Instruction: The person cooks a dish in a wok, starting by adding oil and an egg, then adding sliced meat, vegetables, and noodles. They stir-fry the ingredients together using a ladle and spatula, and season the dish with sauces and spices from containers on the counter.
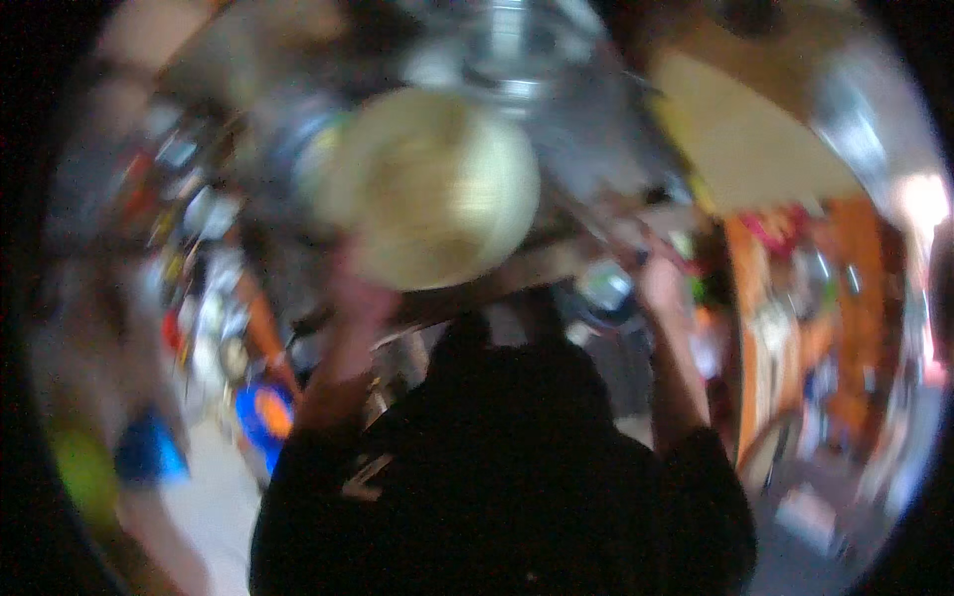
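Observation:
The view is strongly blurred. A pale yellow round bowl or lid (440, 194) is in front of me, left of the middle. My left hand (365, 287) grips its lower left edge. My right hand (659, 279) is further right, near the end of a thin, dark, long thing that slants up and left; blur hides what it is and how the fingers close. A small container with a shiny top (605, 287) lies just left of my right hand. Beyond the pale round thing stands a shiny metallic object (514, 56).
A beige board-like surface (753, 141) is at the upper right, beside wooden shelving (853, 313) with assorted goods. Mixed small items crowd the left side, near a blue and orange round object (267, 413). A blue object (151, 451) is at the lower left.

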Motion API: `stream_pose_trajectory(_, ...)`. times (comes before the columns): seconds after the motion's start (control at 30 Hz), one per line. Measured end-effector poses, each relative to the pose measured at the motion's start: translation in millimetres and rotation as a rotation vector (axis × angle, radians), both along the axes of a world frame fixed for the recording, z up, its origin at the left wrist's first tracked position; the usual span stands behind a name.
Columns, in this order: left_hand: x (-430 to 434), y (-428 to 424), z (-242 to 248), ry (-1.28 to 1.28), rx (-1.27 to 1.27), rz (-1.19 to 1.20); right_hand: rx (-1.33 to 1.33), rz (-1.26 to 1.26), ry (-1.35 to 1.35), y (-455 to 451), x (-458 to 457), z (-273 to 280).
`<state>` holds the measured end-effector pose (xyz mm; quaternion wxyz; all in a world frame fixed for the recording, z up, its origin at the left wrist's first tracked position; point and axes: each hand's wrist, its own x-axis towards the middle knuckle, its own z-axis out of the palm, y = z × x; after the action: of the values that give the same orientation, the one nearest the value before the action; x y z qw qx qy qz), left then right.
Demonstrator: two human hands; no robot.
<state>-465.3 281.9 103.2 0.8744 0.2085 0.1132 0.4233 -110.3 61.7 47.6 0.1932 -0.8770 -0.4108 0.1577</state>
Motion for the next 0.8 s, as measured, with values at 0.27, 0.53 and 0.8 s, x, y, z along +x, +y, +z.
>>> stream_pose_trajectory(0.27, -81.3, 32.3, 33.3, 0.927, 0.423, 0.73, -0.178, -0.227, -0.328, -141.1, 102.5, -48.2)
stream_pose_trajectory(0.53, -16.7, -5.3, 63.9, 0.664, 0.254, 0.481, -0.398, 0.078, -0.602, -170.1, 273.1, -80.7)
stream_pose_trajectory(0.8, 63.6, -50.6, 86.5, 0.624, 0.012, 0.547, -0.255, 0.048, 0.006, -164.4, 283.3, -24.2)
